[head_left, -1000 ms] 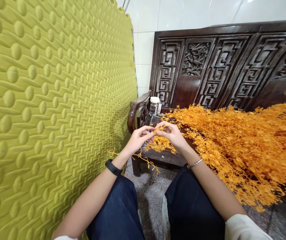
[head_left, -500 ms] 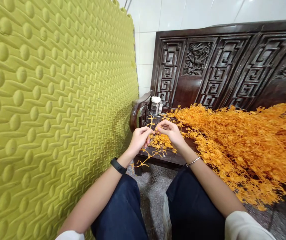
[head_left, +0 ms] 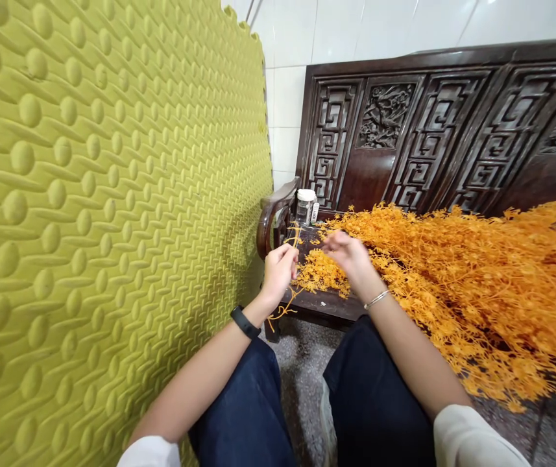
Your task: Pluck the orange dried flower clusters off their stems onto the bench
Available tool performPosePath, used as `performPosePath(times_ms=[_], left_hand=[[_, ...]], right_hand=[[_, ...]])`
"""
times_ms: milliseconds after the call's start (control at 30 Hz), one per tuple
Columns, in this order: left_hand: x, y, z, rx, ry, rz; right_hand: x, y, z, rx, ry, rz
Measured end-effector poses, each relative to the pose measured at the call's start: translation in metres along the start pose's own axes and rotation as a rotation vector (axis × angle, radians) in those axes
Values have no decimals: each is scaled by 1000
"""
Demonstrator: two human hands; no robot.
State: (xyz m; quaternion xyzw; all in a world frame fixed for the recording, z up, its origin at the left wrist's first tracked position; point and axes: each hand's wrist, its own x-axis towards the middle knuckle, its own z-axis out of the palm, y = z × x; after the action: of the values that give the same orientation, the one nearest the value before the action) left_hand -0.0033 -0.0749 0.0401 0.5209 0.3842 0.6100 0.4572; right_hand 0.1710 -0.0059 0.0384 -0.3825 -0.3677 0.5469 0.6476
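Note:
My left hand [head_left: 280, 271] is closed around a bare, branching orange plastic stem [head_left: 283, 312], whose ends stick out above and below the fist. To its right, apart from it, my right hand [head_left: 351, 258] hangs over the bench seat with bent fingers. Motion blurs those fingertips, so I cannot make out whether anything is between them. Under and between the hands lies a small heap of orange artificial sprigs [head_left: 320, 271]. A much larger mass of orange artificial foliage [head_left: 472, 279] spreads over the bench right of my right hand.
A dark carved wooden bench [head_left: 377, 172] stands ahead, its curved armrest [head_left: 265, 227] just beyond my left hand. Near that armrest sits a clear jar with a white lid [head_left: 305, 204]. A yellow-green foam mat [head_left: 126, 214] rises like a wall along my left side.
My right hand has pulled away from my left, to the right, and its fingers are now blurred. My left hand keeps the stem and has turned into a tighter fist.

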Motion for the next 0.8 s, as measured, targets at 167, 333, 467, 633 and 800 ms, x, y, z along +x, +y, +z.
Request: performPosePath(times_ms=[167,333,467,633,800], left_hand=[[-4,18,-26,-63,0,86],[1,16,-40,-95,-46,47],[3,16,-33,-167,-62,31],[5,23,-25,-403,-87,26],[8,28,-24,-518,-67,-7]], right_hand=[[46,-16,-85,20,467,-244],[60,-1,-108,-274,376,-442],[60,9,-86,-519,226,-660],[59,19,-70,-864,49,-446],[26,10,-42,-555,-256,-87]])
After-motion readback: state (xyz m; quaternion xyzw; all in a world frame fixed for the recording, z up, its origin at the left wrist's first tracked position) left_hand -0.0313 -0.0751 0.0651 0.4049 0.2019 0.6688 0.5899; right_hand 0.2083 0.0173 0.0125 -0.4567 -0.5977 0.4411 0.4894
